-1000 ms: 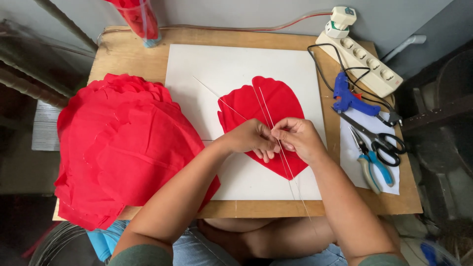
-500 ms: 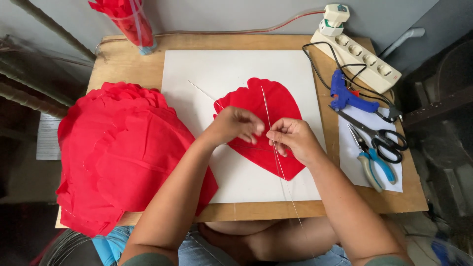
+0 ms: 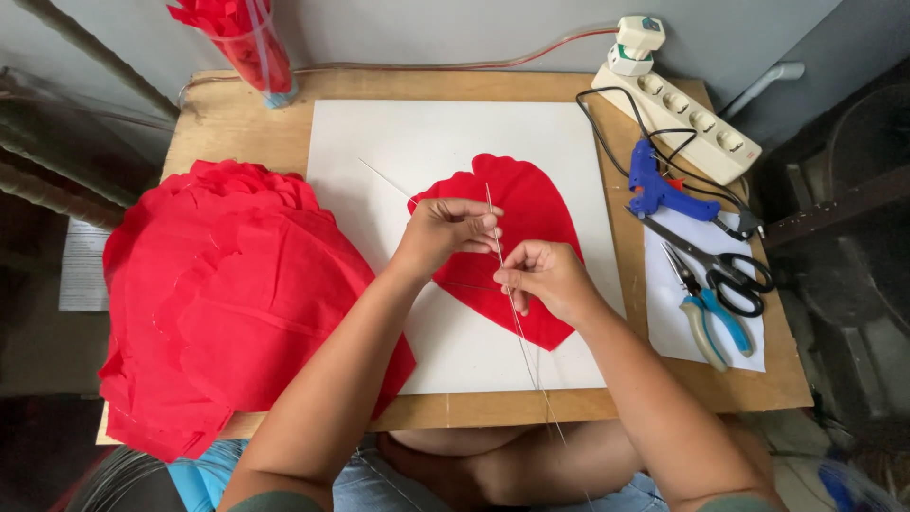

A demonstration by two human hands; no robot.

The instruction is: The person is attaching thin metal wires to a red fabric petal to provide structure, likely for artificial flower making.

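My left hand (image 3: 444, 230) pinches a thin metal wire (image 3: 507, 284) near its upper end, thumb and fingers closed on it; my right hand (image 3: 543, 277) grips the same wire a little lower, fingers curled tight around it; the wire runs from above my left fingertips down past the front edge of the table toward my lap. Both hands hover over a red petal-shaped paper cutout (image 3: 531, 213), which lies flat on a white board (image 3: 398, 142) in the middle of the wooden table (image 3: 218, 123); a second thin wire (image 3: 384, 177) lies slanted across the board just left of the cutout. To my left a big stack of red paper petals (image 3: 227, 303) covers the table's corner and overlaps the board's edge. To my right, on a white sheet (image 3: 668, 327), lie black-handled scissors (image 3: 720, 270) and blue-handled pliers (image 3: 706, 318) side by side; a blue glue gun (image 3: 654, 190) rests just above them, its cord leading to a white power strip (image 3: 682, 118); a clear cup of red paper (image 3: 251, 43) stands at the far left corner.
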